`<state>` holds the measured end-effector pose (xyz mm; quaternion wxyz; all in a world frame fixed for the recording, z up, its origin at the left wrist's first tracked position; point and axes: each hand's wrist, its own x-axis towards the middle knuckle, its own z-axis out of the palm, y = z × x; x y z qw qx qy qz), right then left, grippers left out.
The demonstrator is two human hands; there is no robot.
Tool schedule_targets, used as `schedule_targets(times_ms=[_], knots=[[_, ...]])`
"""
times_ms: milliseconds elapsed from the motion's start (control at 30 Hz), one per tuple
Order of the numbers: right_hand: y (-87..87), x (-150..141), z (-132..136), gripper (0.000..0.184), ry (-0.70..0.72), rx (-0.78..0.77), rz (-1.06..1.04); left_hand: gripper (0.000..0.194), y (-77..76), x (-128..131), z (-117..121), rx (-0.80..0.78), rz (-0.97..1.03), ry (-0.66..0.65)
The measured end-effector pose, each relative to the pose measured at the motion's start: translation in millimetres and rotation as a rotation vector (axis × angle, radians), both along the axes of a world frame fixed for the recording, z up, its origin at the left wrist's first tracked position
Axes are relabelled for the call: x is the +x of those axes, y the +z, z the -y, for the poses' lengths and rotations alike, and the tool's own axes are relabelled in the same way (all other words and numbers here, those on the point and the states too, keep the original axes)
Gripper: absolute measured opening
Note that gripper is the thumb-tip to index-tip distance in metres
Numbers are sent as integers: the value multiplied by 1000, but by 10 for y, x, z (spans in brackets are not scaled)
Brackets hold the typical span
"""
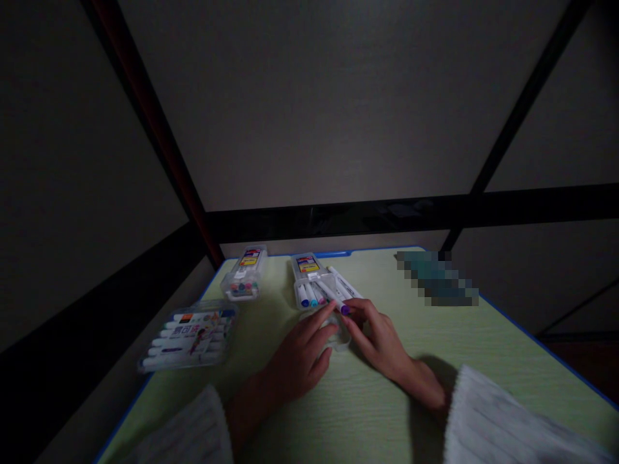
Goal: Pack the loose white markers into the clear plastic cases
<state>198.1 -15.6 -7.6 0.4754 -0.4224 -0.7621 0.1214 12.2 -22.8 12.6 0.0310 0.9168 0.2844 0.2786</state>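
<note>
A white marker with a purple cap (343, 309) lies slanted over the open end of a clear marker case (309, 264). My right hand (380, 335) pinches it near the cap between thumb and fingers. My left hand (302, 354) has its fingers apart, the index fingertip at the marker's side and the others over the clear lid (343, 345). Inside the case, several white markers (309, 295) show blue, teal and pink ends. More white markers (342, 281) lie along the case's right side.
A second clear marker case (246, 277) stands at the back left. Nearer, a flat clear pack of white markers (191, 338) lies by the left edge. A pixelated greenish thing (435, 277) is at the right. The pale green table (483, 374) has a blue rim; a wall rises behind.
</note>
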Motion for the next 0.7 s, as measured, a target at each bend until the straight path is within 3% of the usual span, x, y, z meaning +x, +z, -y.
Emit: schedule_targets(times_ms=[267,700], knots=[[54,-4,-2,27,13,69,76,36,-51,2,-24,-36,15,42],[55,-14,-22,34,31,31,79,37,-63,-2,-26,-109,41,63]])
